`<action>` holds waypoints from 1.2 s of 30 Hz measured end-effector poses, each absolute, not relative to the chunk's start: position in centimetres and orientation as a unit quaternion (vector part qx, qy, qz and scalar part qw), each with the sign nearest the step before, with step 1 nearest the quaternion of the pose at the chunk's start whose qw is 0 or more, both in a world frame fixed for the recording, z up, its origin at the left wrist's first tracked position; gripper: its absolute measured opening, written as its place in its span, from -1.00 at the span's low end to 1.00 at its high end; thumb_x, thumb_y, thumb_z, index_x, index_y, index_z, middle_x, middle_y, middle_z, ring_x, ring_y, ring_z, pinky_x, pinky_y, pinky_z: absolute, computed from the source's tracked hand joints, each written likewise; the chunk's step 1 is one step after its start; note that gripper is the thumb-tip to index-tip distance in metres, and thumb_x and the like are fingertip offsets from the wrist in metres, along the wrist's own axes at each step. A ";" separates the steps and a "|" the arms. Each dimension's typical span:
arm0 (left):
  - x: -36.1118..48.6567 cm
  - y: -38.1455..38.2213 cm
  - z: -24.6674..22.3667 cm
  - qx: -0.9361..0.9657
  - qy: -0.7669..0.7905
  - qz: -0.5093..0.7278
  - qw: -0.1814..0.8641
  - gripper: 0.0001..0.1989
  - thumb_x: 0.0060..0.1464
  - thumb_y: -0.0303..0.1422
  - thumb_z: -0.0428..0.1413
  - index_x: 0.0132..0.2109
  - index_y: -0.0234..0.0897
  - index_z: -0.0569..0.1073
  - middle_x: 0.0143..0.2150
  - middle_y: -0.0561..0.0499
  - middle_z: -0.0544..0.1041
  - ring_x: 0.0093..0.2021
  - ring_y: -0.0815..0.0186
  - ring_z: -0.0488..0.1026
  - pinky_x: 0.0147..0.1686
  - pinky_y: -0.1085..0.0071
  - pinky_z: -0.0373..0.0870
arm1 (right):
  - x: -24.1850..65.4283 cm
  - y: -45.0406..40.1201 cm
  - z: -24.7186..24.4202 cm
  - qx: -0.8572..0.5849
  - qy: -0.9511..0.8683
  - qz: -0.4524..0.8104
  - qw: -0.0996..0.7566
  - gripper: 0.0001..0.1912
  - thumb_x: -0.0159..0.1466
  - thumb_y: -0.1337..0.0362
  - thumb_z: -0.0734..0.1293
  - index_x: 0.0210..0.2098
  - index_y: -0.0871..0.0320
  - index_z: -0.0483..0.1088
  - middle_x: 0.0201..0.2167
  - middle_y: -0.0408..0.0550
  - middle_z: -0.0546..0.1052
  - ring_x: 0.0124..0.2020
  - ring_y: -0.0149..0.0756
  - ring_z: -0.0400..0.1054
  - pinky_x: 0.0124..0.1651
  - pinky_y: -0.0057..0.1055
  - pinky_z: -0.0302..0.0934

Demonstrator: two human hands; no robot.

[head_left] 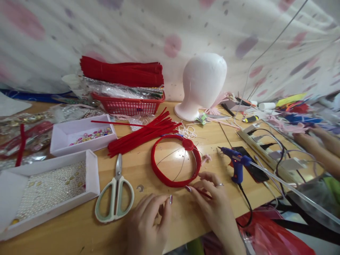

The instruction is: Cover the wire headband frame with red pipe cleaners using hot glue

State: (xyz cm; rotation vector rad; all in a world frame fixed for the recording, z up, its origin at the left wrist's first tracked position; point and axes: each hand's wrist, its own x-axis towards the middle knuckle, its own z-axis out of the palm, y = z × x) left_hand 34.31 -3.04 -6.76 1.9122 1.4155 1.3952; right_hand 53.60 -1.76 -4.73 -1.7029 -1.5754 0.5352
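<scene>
A red fuzzy ring lies on the wooden table with a round red disc on its far side and thin wires across its opening. Close to the ring's near edge, my right hand is closed around a short red pipe cleaner, partly hidden by the fingers. My left hand is in front of the ring, apart from it, thumb and forefinger pinched; whatever they hold, if anything, is too small to make out. Scissors with pale handles lie left of my left hand. Behind the ring is a bundle of red pipe cleaners.
White boxes of beads and gems stand left. Behind are a red basket and a white foam head. At right are a blue glue gun, a phone, a corded power strip and another person's hands.
</scene>
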 end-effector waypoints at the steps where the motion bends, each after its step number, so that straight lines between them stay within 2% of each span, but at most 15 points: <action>1: 34.2 -3.0 -6.6 0.675 0.503 0.508 0.184 -0.84 0.26 -0.53 0.07 -0.24 -0.20 0.46 -0.48 0.13 0.50 -0.46 0.41 0.45 -0.36 0.51 0.36 | 53.7 -1.7 -4.8 -0.655 -0.619 0.210 0.378 -0.70 0.30 0.03 0.38 -0.44 0.07 0.53 -0.06 0.10 0.44 -0.04 -0.09 0.42 -0.11 -0.27 0.42; 5: 33.7 -2.9 -6.2 0.670 0.509 0.515 0.162 -0.85 0.24 -0.56 0.08 -0.23 -0.20 0.44 -0.42 0.11 0.52 -0.39 0.39 0.46 -0.20 0.44 0.41 | 54.2 -1.3 -4.9 -0.631 -0.632 0.230 0.386 -0.72 0.31 0.08 0.39 -0.47 0.07 0.47 -0.02 0.10 0.51 0.01 -0.05 0.42 -0.13 -0.23 0.45; 12: 33.8 -2.8 -6.2 0.666 0.523 0.505 0.169 -0.87 0.26 -0.52 0.08 -0.23 -0.20 0.45 -0.38 0.08 0.53 -0.36 0.36 0.47 -0.28 0.46 0.42 | 54.9 -0.4 -5.4 -0.626 -0.624 0.223 0.412 -0.78 0.27 0.09 0.44 -0.44 0.06 0.52 -0.20 0.06 0.61 -0.10 -0.08 0.48 -0.08 -0.12 0.44; 14: 33.8 -2.5 -6.4 0.679 0.524 0.488 0.158 -0.88 0.27 -0.51 0.07 -0.16 -0.21 0.47 -0.32 0.04 0.54 -0.29 0.32 0.50 -0.24 0.43 0.44 | 54.9 -0.2 -5.4 -0.621 -0.629 0.219 0.414 -0.78 0.26 0.09 0.45 -0.44 0.06 0.53 -0.22 0.06 0.61 -0.12 -0.08 0.48 -0.08 -0.12 0.44; 18: 33.8 -1.8 -7.0 0.717 0.556 0.409 0.094 -0.61 0.26 -0.54 0.00 0.18 -0.22 0.42 -0.15 -0.09 0.50 -0.17 0.20 0.50 -0.18 0.28 0.50 | 54.8 -0.2 -5.4 -0.613 -0.642 0.211 0.410 -0.79 0.25 0.10 0.45 -0.44 0.06 0.53 -0.22 0.06 0.61 -0.10 -0.08 0.47 -0.07 -0.13 0.42; 21: 33.9 -1.6 -7.5 0.732 0.570 0.368 0.069 -0.46 0.21 -0.61 -0.04 0.28 -0.15 0.35 -0.13 -0.10 0.44 -0.19 0.19 0.48 -0.19 0.23 0.53 | 54.8 -0.3 -5.4 -0.612 -0.652 0.200 0.401 -0.80 0.27 0.12 0.45 -0.44 0.05 0.53 -0.21 0.03 0.62 -0.10 -0.10 0.47 -0.06 -0.15 0.40; 25: 34.0 -1.7 -8.1 0.736 0.576 0.349 0.067 -0.41 0.17 -0.66 -0.06 0.26 -0.10 0.38 -0.11 -0.11 0.42 -0.17 0.18 0.48 -0.18 0.19 0.55 | 54.9 -0.5 -5.4 -0.608 -0.653 0.206 0.400 -0.81 0.27 0.13 0.45 -0.43 0.04 0.53 -0.19 0.03 0.62 -0.08 -0.10 0.46 -0.06 -0.16 0.40; 31: 34.0 -1.8 -8.2 0.727 0.577 0.365 0.069 -0.50 0.21 -0.63 -0.08 0.19 -0.17 0.43 -0.10 -0.12 0.45 -0.11 0.17 0.50 -0.14 0.22 0.56 | 54.4 -1.0 -5.3 -0.598 -0.668 0.185 0.403 -0.84 0.28 0.14 0.44 -0.40 0.02 0.57 -0.26 0.00 0.64 -0.14 -0.10 0.47 -0.10 -0.18 0.38; 36: 34.0 -1.9 -8.4 0.724 0.585 0.359 0.068 -0.53 0.22 -0.62 -0.09 0.18 -0.19 0.40 -0.01 -0.16 0.46 -0.01 0.11 0.50 -0.06 0.13 0.54 | 54.3 -0.9 -5.4 -0.590 -0.675 0.175 0.407 -0.87 0.30 0.17 0.42 -0.37 0.01 0.58 -0.26 -0.02 0.66 -0.14 -0.12 0.46 -0.09 -0.19 0.38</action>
